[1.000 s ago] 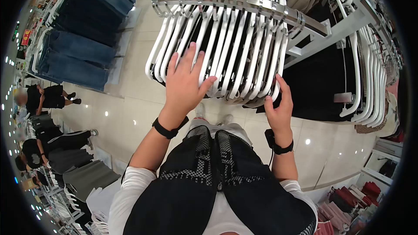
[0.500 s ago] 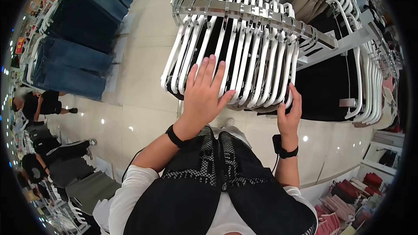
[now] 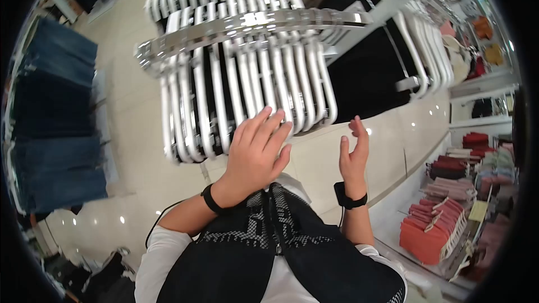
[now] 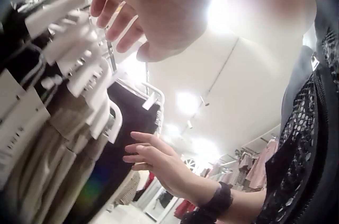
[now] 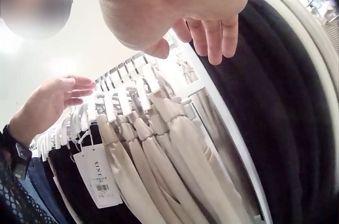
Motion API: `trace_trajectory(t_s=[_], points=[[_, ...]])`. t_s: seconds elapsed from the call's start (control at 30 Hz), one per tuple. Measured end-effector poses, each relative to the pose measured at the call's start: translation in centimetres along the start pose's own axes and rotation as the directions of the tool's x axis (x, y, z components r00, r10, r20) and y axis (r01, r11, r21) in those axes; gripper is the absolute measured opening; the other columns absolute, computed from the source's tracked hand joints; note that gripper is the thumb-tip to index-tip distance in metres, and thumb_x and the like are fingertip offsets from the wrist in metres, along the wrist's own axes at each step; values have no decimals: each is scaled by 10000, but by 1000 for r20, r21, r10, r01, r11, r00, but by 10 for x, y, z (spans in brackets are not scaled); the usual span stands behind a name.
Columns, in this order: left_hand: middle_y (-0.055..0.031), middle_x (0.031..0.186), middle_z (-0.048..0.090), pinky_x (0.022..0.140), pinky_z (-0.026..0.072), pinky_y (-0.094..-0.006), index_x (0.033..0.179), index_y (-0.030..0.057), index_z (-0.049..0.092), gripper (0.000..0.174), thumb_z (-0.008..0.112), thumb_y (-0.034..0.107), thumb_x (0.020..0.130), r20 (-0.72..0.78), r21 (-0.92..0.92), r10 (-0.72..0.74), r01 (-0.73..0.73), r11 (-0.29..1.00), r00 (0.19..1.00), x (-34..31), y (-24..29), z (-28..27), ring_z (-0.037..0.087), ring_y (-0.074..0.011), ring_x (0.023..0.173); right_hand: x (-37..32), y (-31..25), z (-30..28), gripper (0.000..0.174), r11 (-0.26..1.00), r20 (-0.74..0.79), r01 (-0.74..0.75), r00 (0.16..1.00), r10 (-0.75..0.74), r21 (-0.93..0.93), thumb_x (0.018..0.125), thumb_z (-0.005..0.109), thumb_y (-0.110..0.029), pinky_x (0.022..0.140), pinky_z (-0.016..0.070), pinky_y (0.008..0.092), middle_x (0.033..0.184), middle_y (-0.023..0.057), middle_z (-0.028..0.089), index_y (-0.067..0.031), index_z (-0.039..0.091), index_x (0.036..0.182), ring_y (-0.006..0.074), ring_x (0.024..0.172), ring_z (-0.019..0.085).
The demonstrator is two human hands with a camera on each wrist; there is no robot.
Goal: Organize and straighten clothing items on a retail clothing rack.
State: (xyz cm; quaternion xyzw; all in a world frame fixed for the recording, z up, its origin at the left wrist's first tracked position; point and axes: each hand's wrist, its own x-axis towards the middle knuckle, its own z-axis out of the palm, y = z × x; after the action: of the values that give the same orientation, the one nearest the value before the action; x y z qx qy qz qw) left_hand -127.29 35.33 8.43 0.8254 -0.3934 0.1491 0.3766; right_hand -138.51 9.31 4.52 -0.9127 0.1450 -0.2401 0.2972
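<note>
White hangers (image 3: 227,87) hang side by side from a metal rail (image 3: 224,29) in the head view. My left hand (image 3: 255,151) is at their near ends, fingers spread and relaxed; whether it touches them I cannot tell. To the right of the row, my right hand (image 3: 355,154) is raised in the air, fingers loosely bent, holding nothing. Beige trousers (image 5: 175,166) and black garments hang under the hangers in the right wrist view, beside a white tag (image 5: 99,176). The left wrist view shows the right hand (image 4: 161,163) apart from the clothes.
Blue jeans (image 3: 56,163) hang on a rack at the left. Black garments (image 3: 365,78) hang at the right of the rail, by a white frame (image 3: 387,8). Folded red clothes (image 3: 429,230) lie on shelves at the lower right. Pale tiled floor (image 3: 135,151) runs between the racks.
The head view has turned, so the hanger row now lies further left. My right hand has come away from the row's right end. My left hand sits nearer the hangers' lower ends.
</note>
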Motion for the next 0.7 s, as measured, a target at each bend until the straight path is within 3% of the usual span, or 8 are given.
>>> trace_trajectory(t_s=[0.1, 0.33, 0.47, 0.57, 0.7], points=[[-132, 1349, 647, 1003, 462, -480, 1214, 46, 702, 405, 742, 134, 822, 70, -109, 70, -62, 992, 995, 8, 22, 22, 576, -352, 1292, -10, 20, -15, 547, 997, -47, -75, 996, 74, -8, 945, 616, -22, 1039, 486, 431, 1306, 211, 616, 2, 490, 1477, 344, 1191, 624], [-132, 1299, 671, 960, 495, -440, 1233, 30, 679, 449, 768, 119, 801, 131, -223, 219, -187, 957, 967, 38, 75, 80, 647, -326, 1167, -4, 79, -59, 561, 998, -97, -60, 993, 63, 33, 950, 602, 3, 1034, 487, 425, 1314, 180, 615, -17, 471, 1495, 307, 1200, 624], [-198, 1345, 649, 990, 491, -451, 1342, -23, 596, 566, 783, 171, 845, 24, -163, 71, -66, 984, 997, 70, 113, 129, 636, -374, 1167, 2, 126, -105, 575, 995, -105, -48, 993, 56, 82, 946, 607, -1, 1021, 495, 414, 1273, 179, 626, -25, 471, 1504, 291, 1163, 640], [-232, 1404, 570, 1030, 485, -455, 1489, -39, 436, 837, 839, 316, 848, -149, -144, -103, 81, 986, 983, 102, 135, 161, 611, -387, 1221, 6, 176, -137, 556, 978, -91, -110, 988, 128, 177, 947, 620, -18, 976, 518, 417, 1228, 188, 641, -1, 484, 1486, 302, 1093, 666], [-272, 1430, 525, 1066, 471, -478, 1516, -51, 371, 948, 853, 397, 833, -305, -99, -75, 47, 994, 949, 150, 156, 166, 563, -446, 1263, 18, 199, -154, 551, 970, -42, -79, 995, 91, 232, 972, 593, -38, 983, 514, 397, 1175, 172, 667, -24, 476, 1511, 256, 1048, 672]])
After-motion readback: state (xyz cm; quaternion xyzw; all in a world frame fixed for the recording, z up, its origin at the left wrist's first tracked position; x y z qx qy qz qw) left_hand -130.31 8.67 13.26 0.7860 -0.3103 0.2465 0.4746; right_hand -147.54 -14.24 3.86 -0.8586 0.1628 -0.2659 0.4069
